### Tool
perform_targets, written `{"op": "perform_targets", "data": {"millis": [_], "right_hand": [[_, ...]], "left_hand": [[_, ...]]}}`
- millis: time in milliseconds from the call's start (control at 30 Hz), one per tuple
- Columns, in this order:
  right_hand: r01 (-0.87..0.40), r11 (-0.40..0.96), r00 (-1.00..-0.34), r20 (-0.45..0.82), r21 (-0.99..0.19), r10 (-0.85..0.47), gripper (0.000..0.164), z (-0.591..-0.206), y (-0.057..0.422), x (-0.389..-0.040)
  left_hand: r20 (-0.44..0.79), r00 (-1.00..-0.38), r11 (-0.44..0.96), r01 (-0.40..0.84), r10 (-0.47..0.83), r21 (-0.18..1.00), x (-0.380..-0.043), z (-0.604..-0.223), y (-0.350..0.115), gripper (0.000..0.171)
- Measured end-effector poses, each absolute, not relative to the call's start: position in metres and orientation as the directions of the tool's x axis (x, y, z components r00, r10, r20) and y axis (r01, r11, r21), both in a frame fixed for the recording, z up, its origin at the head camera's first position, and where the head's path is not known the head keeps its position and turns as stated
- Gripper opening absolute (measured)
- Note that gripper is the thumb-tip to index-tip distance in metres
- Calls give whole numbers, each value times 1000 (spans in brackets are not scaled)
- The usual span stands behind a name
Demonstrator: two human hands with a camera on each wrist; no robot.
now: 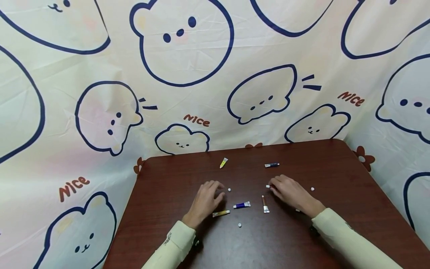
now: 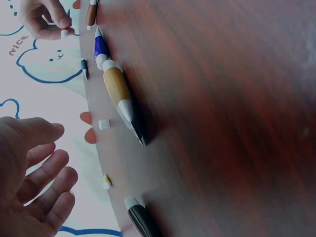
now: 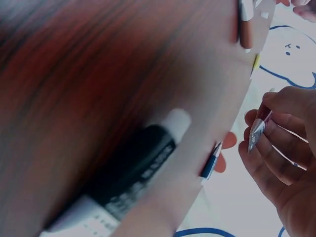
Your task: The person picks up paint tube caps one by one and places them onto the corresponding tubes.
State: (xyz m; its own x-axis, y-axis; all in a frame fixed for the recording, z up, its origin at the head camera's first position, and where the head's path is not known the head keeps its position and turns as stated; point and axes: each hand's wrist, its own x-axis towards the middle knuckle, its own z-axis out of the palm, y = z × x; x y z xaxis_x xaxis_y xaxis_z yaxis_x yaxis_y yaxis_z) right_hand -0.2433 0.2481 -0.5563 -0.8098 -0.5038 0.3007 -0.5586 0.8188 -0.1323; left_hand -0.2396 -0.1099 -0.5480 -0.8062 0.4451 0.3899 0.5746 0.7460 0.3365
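My right hand [image 1: 292,192] pinches a small paint tube between thumb and fingers. In the right wrist view this tube [image 3: 259,123] is dark red with a silver crimped end; its white tip [image 1: 267,186] pokes out in the head view. My left hand [image 1: 205,201] holds nothing, its fingers loosely bent beside an ochre tube [image 1: 221,213] and a small white cap [image 1: 229,189]. Between the hands lie a purple-blue tube [image 1: 242,205] and a brown tube [image 1: 265,204]. A black tube [image 2: 143,219] shows near my left hand in the left wrist view, hidden in the head view.
Toward the back edge of the brown table [image 1: 268,246] lie a yellow tube [image 1: 223,163] and a dark blue tube [image 1: 272,164]. More white caps sit at the front [image 1: 239,225] and right [image 1: 312,189]. A blackish tube [image 3: 133,163] lies near my right wrist. A patterned cloth [image 1: 218,101] hangs behind.
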Motion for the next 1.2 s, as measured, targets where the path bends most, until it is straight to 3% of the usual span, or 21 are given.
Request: {"op": "perform_targets", "data": {"millis": [867,1200], "right_hand": [[-509,846,-849,253,-158,-463,18,-576,277,-245],[-493,856,-857,255,-156,-448,17,-578,279,-244]], "left_hand": [[351,-841,795,520,412,312,-268,-548,-114,17],[278,-876,822,471,394,321,-283,-545,-113,14]]}}
